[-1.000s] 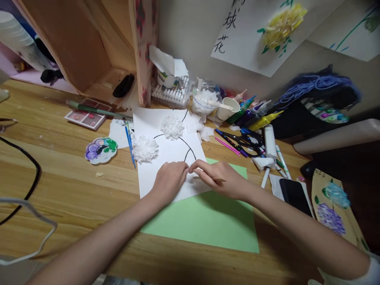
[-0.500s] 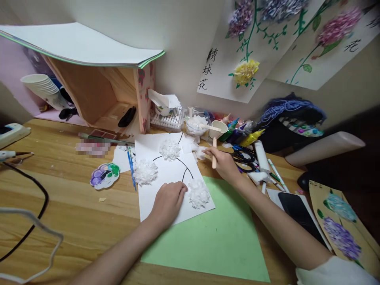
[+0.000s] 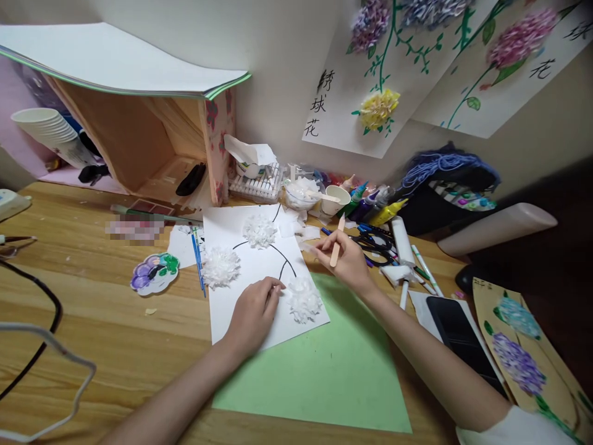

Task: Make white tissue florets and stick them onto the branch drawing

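Note:
My right hand (image 3: 345,256) is closed around a wooden craft stick (image 3: 338,242), and its fingertips pinch a thin piece of white paper (image 3: 307,246) at the right edge of the white sheet. On the white sheet (image 3: 252,262) rests my left hand (image 3: 254,306), its fingers loosely bent with the thumb a little apart, holding nothing. Right beside its fingertips sits a fluffy white paper flower (image 3: 304,300). Two more, an upper flower (image 3: 259,230) and a left flower (image 3: 221,267), are on the sheet with curved black stem lines. Green paper (image 3: 319,371) lies partly under the sheet.
Behind the sheet stand a bowl of paper scraps (image 3: 302,193), a paper cup (image 3: 336,199) and paint bottles (image 3: 388,212). Scissors (image 3: 376,247) and a glue tube (image 3: 402,240) lie to the right, near a phone (image 3: 458,334). Brushes (image 3: 197,262) and a paint palette (image 3: 154,274) lie left.
My right hand has moved from beside my left hand up and right to the loose paper scraps, and now grips a piece. The lower flower is uncovered. My left hand's fingers have loosened.

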The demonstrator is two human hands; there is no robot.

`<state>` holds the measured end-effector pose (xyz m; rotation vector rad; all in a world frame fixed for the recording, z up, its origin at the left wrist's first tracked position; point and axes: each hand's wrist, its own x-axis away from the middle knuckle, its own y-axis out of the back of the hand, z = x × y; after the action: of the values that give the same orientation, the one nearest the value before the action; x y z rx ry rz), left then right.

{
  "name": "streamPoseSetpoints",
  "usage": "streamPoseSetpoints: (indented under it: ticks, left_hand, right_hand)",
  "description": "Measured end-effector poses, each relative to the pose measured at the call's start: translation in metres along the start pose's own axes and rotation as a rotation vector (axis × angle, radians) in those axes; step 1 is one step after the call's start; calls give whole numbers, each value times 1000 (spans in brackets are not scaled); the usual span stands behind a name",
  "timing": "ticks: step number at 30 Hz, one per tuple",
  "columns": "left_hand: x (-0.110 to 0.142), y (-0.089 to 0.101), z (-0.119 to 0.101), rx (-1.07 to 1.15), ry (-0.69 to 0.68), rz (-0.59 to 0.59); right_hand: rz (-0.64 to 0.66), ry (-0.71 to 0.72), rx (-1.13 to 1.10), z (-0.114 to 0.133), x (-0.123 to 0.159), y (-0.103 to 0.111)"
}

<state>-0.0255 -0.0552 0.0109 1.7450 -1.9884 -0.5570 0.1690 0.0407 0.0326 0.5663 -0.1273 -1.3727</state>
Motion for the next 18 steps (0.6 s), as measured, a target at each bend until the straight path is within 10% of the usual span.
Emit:
streamPoseSetpoints:
  ticks: [6, 18]
  left_hand:
    - [-11, 1, -11, 276, 78, -3]
    - [-19, 15, -6, 197, 41, 186]
  right_hand:
    - [354, -203, -260, 24, 21, -2]
    - [228, -14, -228, 41, 34, 14]
